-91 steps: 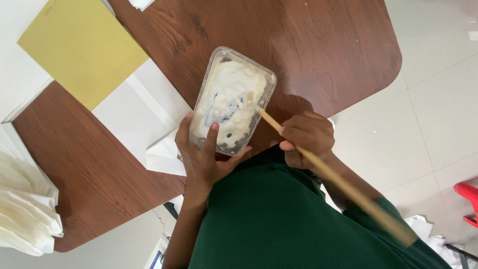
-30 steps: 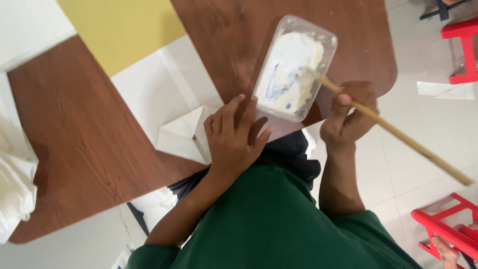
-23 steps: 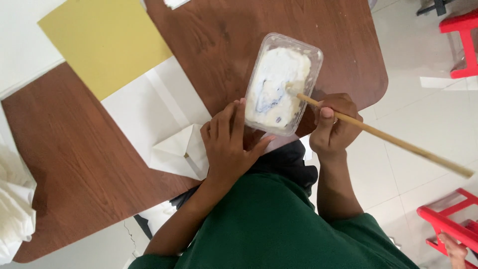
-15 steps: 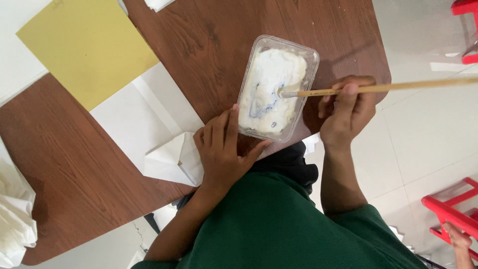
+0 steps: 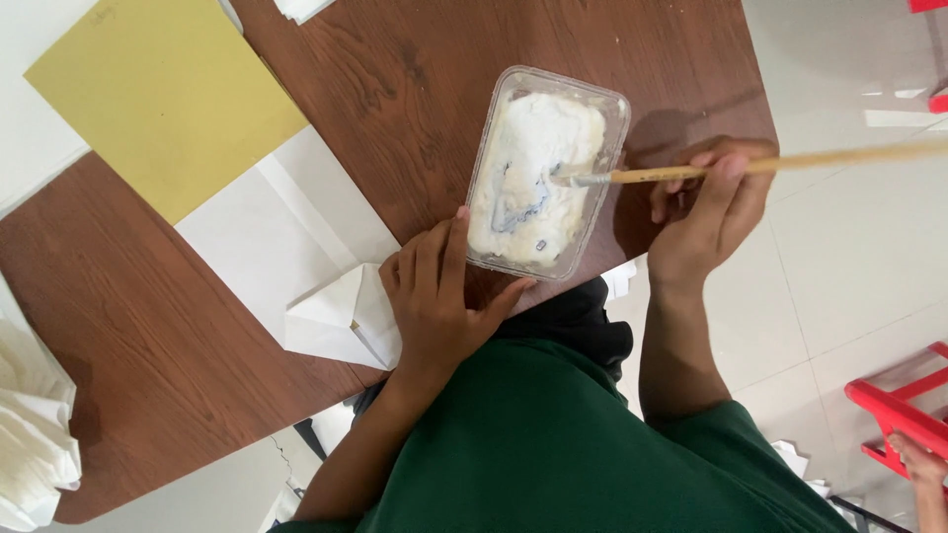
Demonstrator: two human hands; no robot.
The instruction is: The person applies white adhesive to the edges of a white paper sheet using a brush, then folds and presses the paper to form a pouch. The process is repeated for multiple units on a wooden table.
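Seen from above, a brown wooden table (image 5: 375,69) fills most of the view, its rounded edge against a person in a green shirt (image 5: 553,444); a pale tiled floor (image 5: 849,257) lies to one side, with a red stool (image 5: 904,410) at the corner and another person's hand (image 5: 923,474) just beside it; on the table lie a yellow sheet (image 5: 158,99) and a white sheet (image 5: 281,232) that touches its lower edge; a heap of white tissue (image 5: 35,434) sits at the far left edge; a small folded paper (image 5: 336,321) rests on the white sheet, partly under the left hand (image 5: 434,296); that hand lies flat and open, fingers spread, its fingertips touching the near wall of a clear plastic tub (image 5: 548,173) that stands near the table's edge, holding white paste streaked with blue; the right hand (image 5: 711,197) is closed in a pinch around a long wooden brush (image 5: 750,166), well back from the bristles, whose tip dips into the paste; the tub looks light and thin-walled, likely to slide or flex, so bracing its side wall seems wise; the brush looks stiff and light, best held along the bare handle.
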